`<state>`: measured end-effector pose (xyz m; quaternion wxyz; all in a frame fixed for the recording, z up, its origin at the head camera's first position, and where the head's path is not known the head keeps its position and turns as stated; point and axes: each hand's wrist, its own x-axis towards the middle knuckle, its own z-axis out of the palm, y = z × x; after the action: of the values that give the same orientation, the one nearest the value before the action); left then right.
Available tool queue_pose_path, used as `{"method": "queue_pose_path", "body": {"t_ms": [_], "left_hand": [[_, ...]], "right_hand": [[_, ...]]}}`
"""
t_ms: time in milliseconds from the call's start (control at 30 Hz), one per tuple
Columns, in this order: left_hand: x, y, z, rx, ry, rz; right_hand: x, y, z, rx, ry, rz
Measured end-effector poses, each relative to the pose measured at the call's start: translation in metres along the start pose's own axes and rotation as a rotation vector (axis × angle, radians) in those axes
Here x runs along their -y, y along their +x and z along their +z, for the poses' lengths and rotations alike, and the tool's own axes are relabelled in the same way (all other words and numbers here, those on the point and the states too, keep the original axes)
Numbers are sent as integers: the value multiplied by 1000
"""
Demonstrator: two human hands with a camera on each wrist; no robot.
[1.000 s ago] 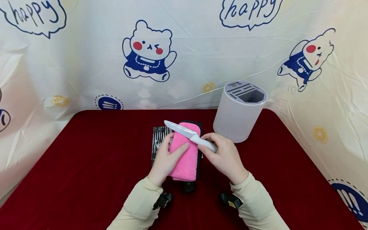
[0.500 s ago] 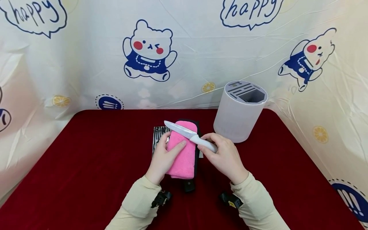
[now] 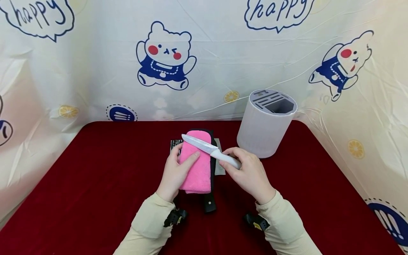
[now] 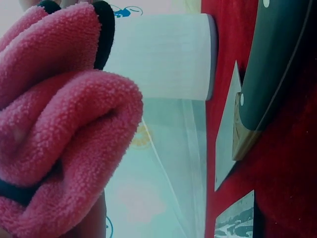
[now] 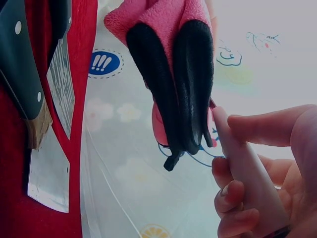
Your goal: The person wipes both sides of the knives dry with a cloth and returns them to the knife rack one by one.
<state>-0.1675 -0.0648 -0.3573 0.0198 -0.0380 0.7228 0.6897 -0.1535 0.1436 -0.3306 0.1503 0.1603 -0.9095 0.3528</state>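
Observation:
My left hand (image 3: 175,171) grips a folded pink towel (image 3: 197,173) with black edging, its thumb on top. In my right hand (image 3: 251,171) is a knife with a pale handle (image 3: 227,159), pinched by thumb and fingers. The knife's blade (image 3: 200,144) lies across the upper part of the towel and points left. Under the towel, a cleaver (image 5: 48,171) with a dark riveted handle (image 3: 209,203) lies on the table. Beside it in the right wrist view is a second blade (image 5: 62,87) with a dark patterned face, mostly covered in the head view.
A white cylindrical knife block (image 3: 265,131) with a grey slotted top stands at the back right, beyond my right hand. Dark red cloth (image 3: 95,184) covers the table. A printed curtain (image 3: 210,67) hangs behind and along the sides.
My left hand has slid the towel leftward and slightly away from me beneath the knife blade, uncovering more of the cleaver's blade on the right. The right hand and knife stay still.

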Motion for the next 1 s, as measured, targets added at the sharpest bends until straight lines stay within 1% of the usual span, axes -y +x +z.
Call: {"method": "queue_pose_path", "body": {"t_ms": [200, 500, 733, 1000], "left_hand": [[1, 2, -3, -7, -21, -11], [2, 5, -7, -25, -76, 9], [3, 7, -11, -43, -78, 2], [2, 9, -14, -61, -114, 5]], "right_hand": [[0, 0, 0, 11, 5, 14], [1, 0, 0, 14, 5, 15], [1, 0, 0, 21, 6, 16], [2, 0, 1, 27, 4, 23]]}}
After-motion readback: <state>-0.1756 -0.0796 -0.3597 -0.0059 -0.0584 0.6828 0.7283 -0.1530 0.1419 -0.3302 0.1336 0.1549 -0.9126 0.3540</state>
